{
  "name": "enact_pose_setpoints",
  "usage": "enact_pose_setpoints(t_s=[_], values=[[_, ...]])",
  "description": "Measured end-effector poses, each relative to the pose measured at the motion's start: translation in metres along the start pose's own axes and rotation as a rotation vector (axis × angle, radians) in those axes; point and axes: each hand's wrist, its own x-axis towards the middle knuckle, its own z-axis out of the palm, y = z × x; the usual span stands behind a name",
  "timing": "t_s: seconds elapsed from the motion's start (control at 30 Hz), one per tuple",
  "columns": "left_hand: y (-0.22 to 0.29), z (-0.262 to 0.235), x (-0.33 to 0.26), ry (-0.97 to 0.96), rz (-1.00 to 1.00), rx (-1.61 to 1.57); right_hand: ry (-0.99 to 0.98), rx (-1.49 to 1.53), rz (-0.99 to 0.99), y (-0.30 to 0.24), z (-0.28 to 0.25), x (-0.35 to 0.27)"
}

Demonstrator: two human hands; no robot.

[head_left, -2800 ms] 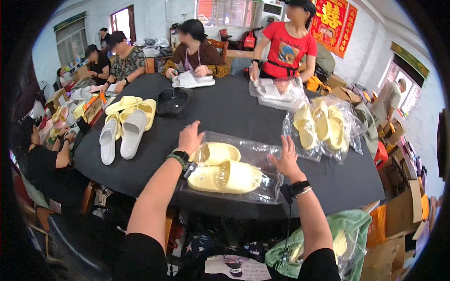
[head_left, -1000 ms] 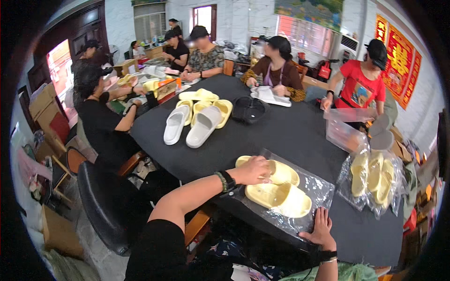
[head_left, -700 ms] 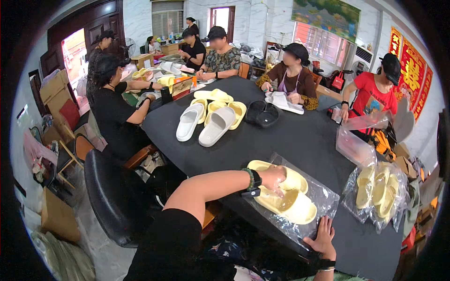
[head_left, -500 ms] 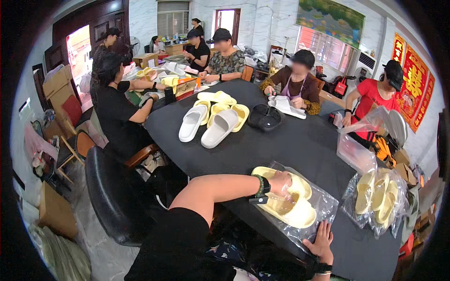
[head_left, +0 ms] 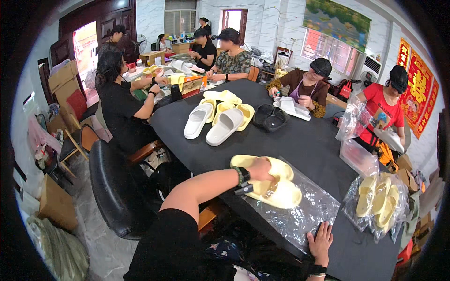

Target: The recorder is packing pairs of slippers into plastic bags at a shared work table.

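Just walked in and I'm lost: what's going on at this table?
The person wearing the camera has their left hand on a pair of yellow slippers lying on a clear plastic bag, while their right hand presses flat on the bag's near edge at the rim of the black table. More slippers, white and yellow, lie further along, and other people sit around handling similar items.

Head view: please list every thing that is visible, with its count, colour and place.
Pale yellow foam slippers: two, on clear plastic bag, near table edge.
Clear plastic bag: one, flat under the slippers.
White slippers: two, table's far-left part.
Yellow slippers: about three, behind the white ones.
Black bowl-shaped thing: one, table middle.
Bagged yellow slippers: one bundle, right edge.
Black round table: one.
Black chair: one, left.
Seated people: about seven, around the far side.
Left hand: on the pale slippers.
Right hand: flat on the bag's near edge.
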Motion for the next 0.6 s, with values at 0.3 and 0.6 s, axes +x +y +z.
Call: enact_pose_setpoints(t_s=[0.3, 0.6], values=[[-0.047, -0.131, -0.014, 0.553, -0.222, 0.248, 0.132, -0.010, -0.038, -0.008, 0.003, -0.009], [0.113, -0.143, -0.009, 0.601, 0.257, -0.159, 0.201, -0.045, -0.032, -0.013, -0.001, -0.001]])
